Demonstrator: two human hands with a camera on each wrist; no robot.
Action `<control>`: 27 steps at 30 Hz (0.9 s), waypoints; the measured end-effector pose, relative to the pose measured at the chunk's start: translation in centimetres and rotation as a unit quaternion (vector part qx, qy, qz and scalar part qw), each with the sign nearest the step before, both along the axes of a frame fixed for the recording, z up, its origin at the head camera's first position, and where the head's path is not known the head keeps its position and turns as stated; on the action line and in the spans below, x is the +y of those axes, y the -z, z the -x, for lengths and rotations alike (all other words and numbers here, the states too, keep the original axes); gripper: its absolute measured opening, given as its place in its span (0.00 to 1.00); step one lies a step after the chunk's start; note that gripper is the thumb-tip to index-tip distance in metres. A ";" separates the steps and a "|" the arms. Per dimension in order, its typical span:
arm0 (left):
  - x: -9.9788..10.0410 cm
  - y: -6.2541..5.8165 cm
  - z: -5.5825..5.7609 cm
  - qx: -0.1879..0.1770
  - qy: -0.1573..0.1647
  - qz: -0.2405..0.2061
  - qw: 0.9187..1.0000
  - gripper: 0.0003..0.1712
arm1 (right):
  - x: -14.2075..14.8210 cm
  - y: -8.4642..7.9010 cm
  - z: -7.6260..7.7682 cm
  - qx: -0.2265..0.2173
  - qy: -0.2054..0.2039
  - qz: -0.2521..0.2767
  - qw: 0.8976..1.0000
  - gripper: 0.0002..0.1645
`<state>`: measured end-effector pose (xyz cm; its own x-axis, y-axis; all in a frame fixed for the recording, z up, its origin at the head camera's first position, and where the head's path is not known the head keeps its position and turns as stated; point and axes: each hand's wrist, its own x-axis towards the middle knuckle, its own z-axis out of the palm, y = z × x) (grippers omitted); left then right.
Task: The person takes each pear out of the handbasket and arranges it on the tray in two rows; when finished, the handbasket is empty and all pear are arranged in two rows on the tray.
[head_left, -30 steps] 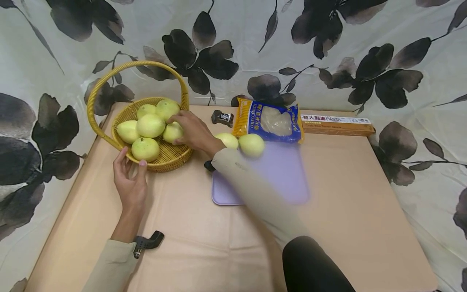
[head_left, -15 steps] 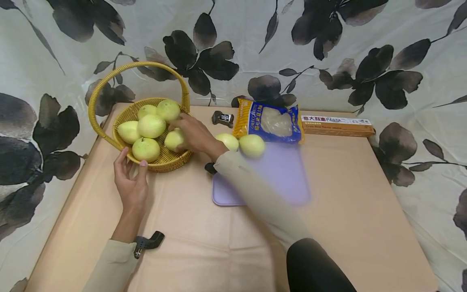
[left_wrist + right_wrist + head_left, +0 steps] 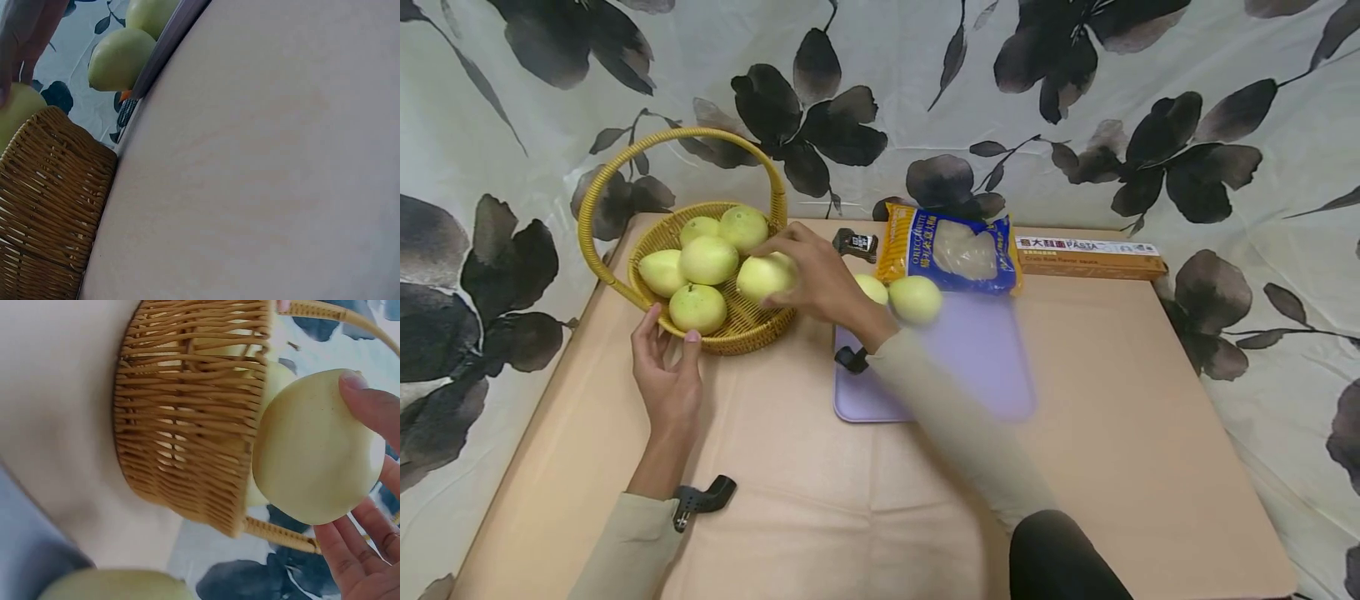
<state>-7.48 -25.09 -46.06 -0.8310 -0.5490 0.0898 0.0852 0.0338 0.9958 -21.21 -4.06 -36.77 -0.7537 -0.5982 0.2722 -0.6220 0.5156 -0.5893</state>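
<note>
A yellow wicker basket (image 3: 752, 337) with a tall arched handle stands at the left, with several pale yellow-green fruits (image 3: 698, 308) in it. My left hand (image 3: 672, 379) holds the basket at its front left rim, the thumb tip on the rim. My right hand (image 3: 820, 279) grips one yellow-green fruit (image 3: 319, 447) at the basket's right side, thumb on one side and fingers on the other. In the right wrist view this fruit shows just over the rim. The left wrist view shows the woven wall (image 3: 56, 206) but not the left hand itself.
Right of the basket lies a lilac tray (image 3: 970, 367), two more fruits (image 3: 916, 300) at its back edge. Behind are a blue and yellow pasta bag (image 3: 955, 250), a small black packet (image 3: 855, 244) and a long pasta box (image 3: 1090, 258). A floral cloth hangs behind the table.
My right hand has raised the gripped fruit from among the others and shifted it slightly right, its wrist moving right too. The left hand stays at the basket rim.
</note>
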 end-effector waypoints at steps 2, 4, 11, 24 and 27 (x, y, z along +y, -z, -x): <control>0.0 0.0 0.1 -0.001 0.000 0.000 1.000 0.36 | 0.9 -0.3 -0.3 0.017 0.002 0.020 1.000 0.39; 0.1 0.1 0.1 -0.003 0.000 0.001 1.000 0.36 | 1.8 -0.5 -0.7 0.033 0.001 0.034 0.999 0.38; 0.0 0.1 0.2 -0.007 0.000 -0.003 1.000 0.35 | 5.5 -1.2 -1.6 0.051 0.020 0.062 0.997 0.38; 0.1 0.0 0.2 0.001 0.000 -0.011 1.000 0.35 | 14.2 -0.5 -2.2 0.089 0.091 0.104 0.986 0.41; 0.1 0.0 0.2 0.001 0.000 -0.009 1.000 0.35 | 16.3 0.1 -2.2 0.110 0.107 0.104 0.983 0.40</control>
